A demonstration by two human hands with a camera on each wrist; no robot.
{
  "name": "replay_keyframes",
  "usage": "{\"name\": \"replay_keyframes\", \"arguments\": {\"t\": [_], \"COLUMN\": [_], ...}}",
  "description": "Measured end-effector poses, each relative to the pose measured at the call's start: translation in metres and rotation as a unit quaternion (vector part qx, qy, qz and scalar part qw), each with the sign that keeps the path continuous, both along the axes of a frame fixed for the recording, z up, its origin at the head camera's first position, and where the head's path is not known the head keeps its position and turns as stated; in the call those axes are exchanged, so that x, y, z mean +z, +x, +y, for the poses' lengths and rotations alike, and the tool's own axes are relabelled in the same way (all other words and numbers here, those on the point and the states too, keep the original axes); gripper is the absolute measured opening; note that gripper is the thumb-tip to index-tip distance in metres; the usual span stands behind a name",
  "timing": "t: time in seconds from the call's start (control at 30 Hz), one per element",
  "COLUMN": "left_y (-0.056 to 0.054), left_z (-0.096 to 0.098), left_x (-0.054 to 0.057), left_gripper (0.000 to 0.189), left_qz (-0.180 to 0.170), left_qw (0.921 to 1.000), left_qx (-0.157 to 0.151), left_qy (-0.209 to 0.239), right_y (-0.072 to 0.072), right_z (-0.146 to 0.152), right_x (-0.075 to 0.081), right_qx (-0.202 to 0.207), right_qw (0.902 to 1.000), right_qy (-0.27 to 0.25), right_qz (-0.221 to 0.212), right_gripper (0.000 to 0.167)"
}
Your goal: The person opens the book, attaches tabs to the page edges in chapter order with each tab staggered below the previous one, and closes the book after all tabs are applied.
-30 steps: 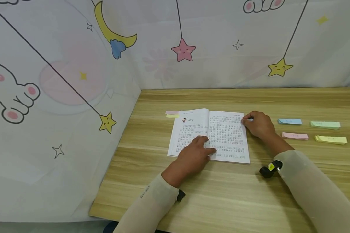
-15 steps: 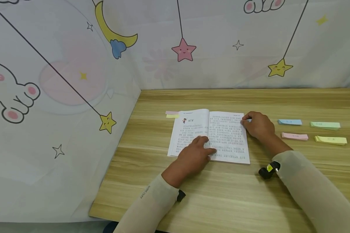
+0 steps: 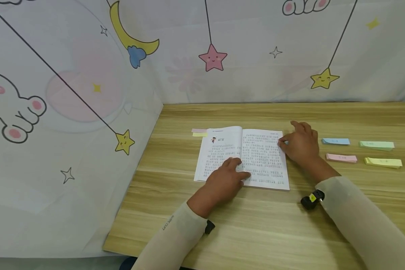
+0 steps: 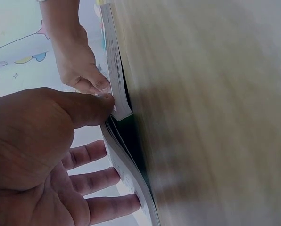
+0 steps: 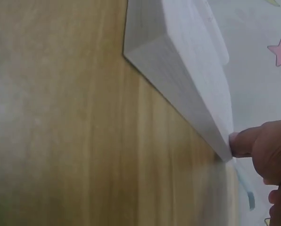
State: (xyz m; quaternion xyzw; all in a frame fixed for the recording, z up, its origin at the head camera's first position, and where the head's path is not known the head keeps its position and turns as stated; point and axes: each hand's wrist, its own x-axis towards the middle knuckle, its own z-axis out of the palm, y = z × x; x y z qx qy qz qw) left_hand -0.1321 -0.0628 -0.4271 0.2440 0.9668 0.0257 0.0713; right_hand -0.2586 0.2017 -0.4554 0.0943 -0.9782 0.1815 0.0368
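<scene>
An open book (image 3: 261,165) with printed pages lies on the wooden table. My left hand (image 3: 224,180) rests across its lower middle, fingers spread, with the thumb on the right page and the fingertips on the left page in the left wrist view. At the right page's upper outer edge is my right hand (image 3: 300,144). Its thumb presses the page edge while the other fingers are lifted away from the paper. A pale blue sticky tab (image 5: 246,187) juts out from the book's edge just past that thumb in the right wrist view; the hand hides it in the head view.
Pink (image 3: 199,130) and yellow (image 3: 200,134) tabs stick out from the left page's edge. To the right lie small stacks of sticky notes: blue (image 3: 335,141), green (image 3: 376,145), pink (image 3: 341,158) and yellow (image 3: 383,162). A printed curtain (image 3: 249,82) hangs behind the table.
My right hand's fingers, earlier curled toward the thumb at the page edge, have straightened and lifted while the thumb stays there. The left hand and the book have not moved.
</scene>
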Motion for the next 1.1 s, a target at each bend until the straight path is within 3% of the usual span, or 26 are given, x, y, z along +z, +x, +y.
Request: {"name": "replay_keyframes", "arguments": {"t": [0.2,0.47,0.6,0.73,0.93,1.03,1.1], "left_y": [0.001,0.001,0.000,-0.003,-0.004,-0.004,-0.004], "left_z": [0.002,0.005,0.008,0.010,0.010,0.009,0.008], "left_x": [0.001,-0.001,-0.001,-0.001,-0.001,0.000,0.000], "left_gripper": [0.035,0.036,0.041,0.040,0.035,0.035,0.033], "left_qz": [0.004,-0.004,-0.016,0.000,0.014,0.004,0.001], "left_qw": [1.0000,1.0000,0.9998,1.0000,0.9999,0.9999,0.9999], "left_qx": [0.001,0.005,0.011,0.006,0.004,0.009,0.013], "left_qy": [-0.003,-0.001,0.004,-0.002,-0.007,-0.005,-0.001], "right_y": [0.018,0.061,0.089,0.113,0.136,0.141,0.141], "right_z": [0.002,0.005,0.009,0.010,0.017,0.023,0.026], "right_x": [0.006,0.008,0.009,0.013,0.024,0.028,0.028], "right_qx": [0.052,0.108,0.168,0.219,0.168,0.156,0.159], "right_qw": [0.9981,0.9939,0.9856,0.9754,0.9851,0.9852,0.9851], "right_qy": [0.025,0.022,-0.005,-0.015,0.011,0.012,0.011], "right_qz": [-0.022,0.009,0.018,0.017,-0.037,-0.070,-0.065], "right_gripper": [0.029,0.015,0.007,0.013,0.024,0.029,0.026]}}
